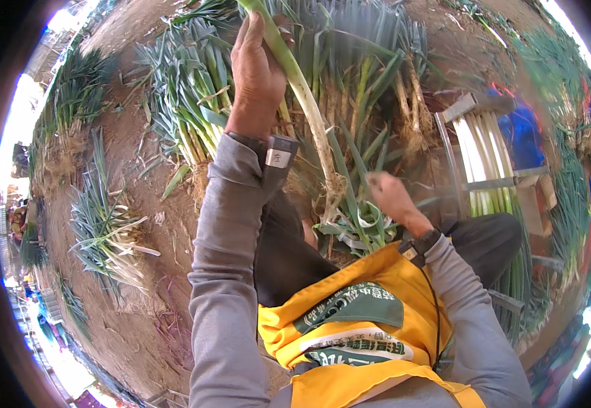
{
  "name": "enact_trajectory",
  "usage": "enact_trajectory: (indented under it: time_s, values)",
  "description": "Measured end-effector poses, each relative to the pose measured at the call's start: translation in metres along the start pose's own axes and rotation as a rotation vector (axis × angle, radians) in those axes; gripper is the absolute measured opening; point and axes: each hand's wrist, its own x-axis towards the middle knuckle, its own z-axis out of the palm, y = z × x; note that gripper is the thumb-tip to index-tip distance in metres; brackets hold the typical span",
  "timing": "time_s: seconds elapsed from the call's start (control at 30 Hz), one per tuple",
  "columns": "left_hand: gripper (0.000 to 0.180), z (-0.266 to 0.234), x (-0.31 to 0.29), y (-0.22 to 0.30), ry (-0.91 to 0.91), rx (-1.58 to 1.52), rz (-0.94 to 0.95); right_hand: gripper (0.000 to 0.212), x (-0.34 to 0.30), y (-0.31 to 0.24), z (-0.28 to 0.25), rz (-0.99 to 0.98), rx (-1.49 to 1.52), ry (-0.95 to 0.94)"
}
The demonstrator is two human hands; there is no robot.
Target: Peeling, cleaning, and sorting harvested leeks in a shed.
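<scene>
Dirt floor (173, 262) spreading around a loaded rack (489, 183)

Heaps of leeks are flanking the rack: a dense row (350, 75) is standing to its upper left, a bundle (197, 102) is leaning farther left of it, a small pile (115, 238) is lying far to its left, and more greens (567, 211) are spreading beyond its right side.

The rack, an open metal frame with crossbars, is holding stalks (482, 146) packed side by side; their white lengths are showing in its upper part, and green leaves are running down past its lower bars. Just right of the rack, something blue (523, 139) is lying, and a tan block (539, 204) is sitting near it.

Left of the rack, the left hand (258, 71) is gripping a leek (311, 105) around its green upper part. The leek is slanting, its roots hanging toward the rack's lower left, near some trimmings (363, 231). Between those roots and the rack, the right hand (392, 198) is hovering with curled fingers; it is blurring, so one cannot tell whether it is pinching anything. Below and left of the rack, a yellow apron (370, 270) is covering the person's lap.
</scene>
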Motion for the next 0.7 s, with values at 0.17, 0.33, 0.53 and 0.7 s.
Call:
enact_trajectory:
  time_s: [0.17,0.33,0.53,0.7]
  values:
    - [0.024,-0.009,-0.004,-0.012,-0.061,0.019,0.036,0.025,0.055,-0.128,-0.063,-0.154,0.385,0.369]
    - [0.037,0.013,-0.017,-0.032,0.051,-0.056,-0.034,0.023,0.096,-0.157,-0.073,-0.299,0.263,0.588]
    - [0.05,0.019,-0.021,-0.037,0.124,-0.049,-0.111,0.019,0.096,-0.151,-0.068,-0.3,0.078,0.602]
    - [0.05,0.028,-0.026,-0.039,0.14,-0.028,-0.103,0.015,0.096,-0.144,-0.065,-0.348,-0.023,0.661]
